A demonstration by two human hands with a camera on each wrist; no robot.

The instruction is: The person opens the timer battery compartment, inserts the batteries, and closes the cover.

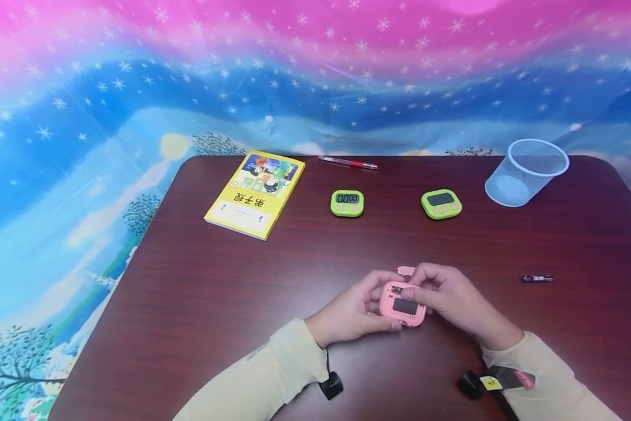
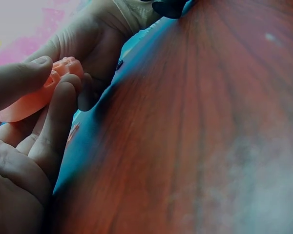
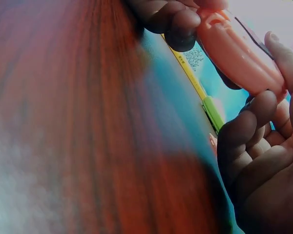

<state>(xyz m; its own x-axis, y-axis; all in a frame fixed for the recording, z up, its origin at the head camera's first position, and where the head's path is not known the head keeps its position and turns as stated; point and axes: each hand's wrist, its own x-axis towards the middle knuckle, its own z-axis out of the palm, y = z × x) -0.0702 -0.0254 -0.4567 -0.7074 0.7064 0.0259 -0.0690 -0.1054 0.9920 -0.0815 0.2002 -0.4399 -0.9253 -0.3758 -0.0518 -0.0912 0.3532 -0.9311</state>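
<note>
A pink digital timer (image 1: 402, 313) is held above the table with its back side up, and a small battery slot shows near its top edge. My left hand (image 1: 354, 307) grips its left side, thumb along the lower edge and fingers around the far side. From the right, my right hand (image 1: 452, 298) pinches it, with the thumb over the slot and curled fingers beneath. That thumb partly hides the slot's contents. Just beyond the hands shows a small pink piece (image 1: 406, 271), partly covered by the right hand. In the right wrist view the timer (image 3: 239, 56) appears edge-on between both hands.
A small dark battery (image 1: 537, 278) lies to the right. Farther back are two green timers, one left (image 1: 347, 203) and one right (image 1: 441, 204), a yellow book (image 1: 241, 210), a red pen (image 1: 348, 162) and a light-blue mesh pen holder (image 1: 510, 184) on the brown table (image 1: 215, 292).
</note>
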